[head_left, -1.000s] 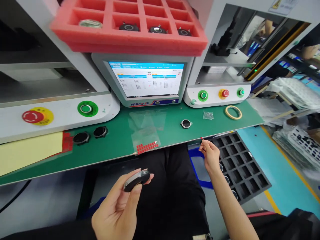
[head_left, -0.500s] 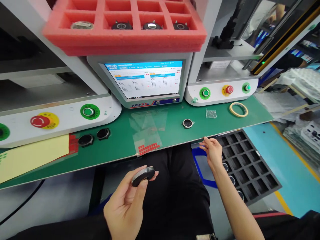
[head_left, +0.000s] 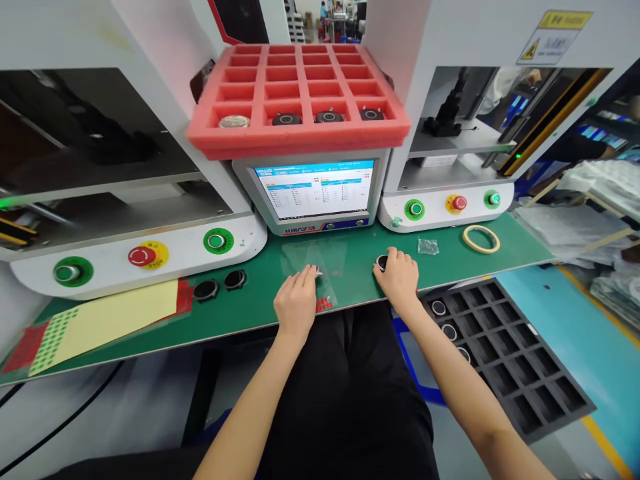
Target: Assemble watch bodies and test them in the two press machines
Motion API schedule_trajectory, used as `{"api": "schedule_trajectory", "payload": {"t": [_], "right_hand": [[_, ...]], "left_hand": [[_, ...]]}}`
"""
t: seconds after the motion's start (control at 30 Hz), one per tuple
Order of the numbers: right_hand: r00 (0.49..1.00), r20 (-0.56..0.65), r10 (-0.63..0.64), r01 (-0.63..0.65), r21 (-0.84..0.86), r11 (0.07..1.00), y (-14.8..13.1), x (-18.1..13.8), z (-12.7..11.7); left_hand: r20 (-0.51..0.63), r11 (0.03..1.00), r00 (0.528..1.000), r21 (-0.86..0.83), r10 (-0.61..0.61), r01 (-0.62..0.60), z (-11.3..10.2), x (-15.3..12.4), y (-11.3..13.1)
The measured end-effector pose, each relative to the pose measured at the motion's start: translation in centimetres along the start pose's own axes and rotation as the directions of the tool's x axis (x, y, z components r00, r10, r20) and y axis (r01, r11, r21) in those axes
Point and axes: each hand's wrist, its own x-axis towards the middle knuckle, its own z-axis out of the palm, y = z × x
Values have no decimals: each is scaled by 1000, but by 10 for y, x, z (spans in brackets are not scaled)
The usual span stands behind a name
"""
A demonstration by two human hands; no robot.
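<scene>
My left hand [head_left: 296,299] is over the clear plastic sheet [head_left: 333,257] on the green bench, its fingers closed on a round watch body. Only a small silvery edge of that watch body [head_left: 318,272] shows past the fingertips. To the right, my right hand [head_left: 399,277] has its fingers curled round a second watch body [head_left: 382,263], which has a dark face and a silver rim and rests on the bench. Red sticker squares [head_left: 324,305] lie at the sheet's front edge. Two dark watch bodies [head_left: 206,289] sit farther left.
A pink foam tray [head_left: 295,139] with several watch parts stands above the monitor [head_left: 320,193]. Machines with buttons flank it. A tape roll [head_left: 481,239] and a small clear bag [head_left: 428,247] lie right. A black compartment tray [head_left: 500,347] is below the bench edge.
My left hand has moved forward from above the lap to the bench with its watch body. My right hand has gone from the bench edge onto the other watch body. The view has tilted up.
</scene>
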Motion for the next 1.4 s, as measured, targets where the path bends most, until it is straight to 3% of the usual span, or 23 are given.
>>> {"api": "schedule_trajectory", "payload": {"t": [0.17, 0.27, 0.33, 0.4, 0.43, 0.5, 0.57, 0.63, 0.7, 0.73, 0.8, 0.87, 0.93, 1.17, 1.4], "right_hand": [[992, 42, -116, 106, 193, 975, -5, -13, -22], [966, 97, -241, 182, 410, 894, -15, -40, -46], [933, 153, -326, 177, 595, 784, -24, -62, -59], [896, 213, -390, 57, 816, 576, -34, -83, -66], [881, 235, -411, -29, 894, 448, -37, -93, -68], [867, 258, -426, -156, 953, 260, -42, -107, -70], [868, 268, -419, -168, 951, 259, -43, -116, -72], [851, 283, -442, -135, 932, 336, -43, -122, -75], [831, 273, -485, -68, 914, 399, -42, -126, -81], [833, 244, -496, -23, 912, 409, -42, -127, -84], [869, 151, -471, 73, 903, 424, -44, -129, -91], [898, 54, -436, 170, 873, 458, -48, -129, -98], [893, -5, -449, 256, 827, 500, -52, -127, -104], [814, -69, -577, 438, 726, 530, -55, -123, -119], [760, 55, -648, 411, 731, 544, -52, -114, -126]], "left_hand": [[108, 996, 993, -65, -47, 54, -5, -2, -4], [160, 982, 985, -171, -58, 86, -18, -8, 5], [198, 962, 979, -254, -49, 99, -30, -17, 19], [309, 888, 951, -433, -12, 152, -43, -29, 38], [398, 779, 917, -582, 25, 231, -49, -36, 48], [546, 360, 828, -804, 130, 473, -58, -50, 67], [623, -56, 765, -768, 161, 638, -64, -63, 81], [685, -195, 726, -706, 53, 681, -68, -72, 90], [683, -145, 725, -730, -95, 668, -74, -79, 93], [630, -47, 759, -774, -165, 632, -78, -82, 94], [430, 264, 876, -838, -217, 477, -86, -86, 94], [208, 551, 969, -797, -134, 247, -95, -90, 93], [82, 685, 997, -726, -7, 65, -102, -92, 93], [-4, 762, 978, -627, 206, -163, -115, -89, 96], [29, 779, 958, -589, 285, -214, -120, -90, 90]]}}
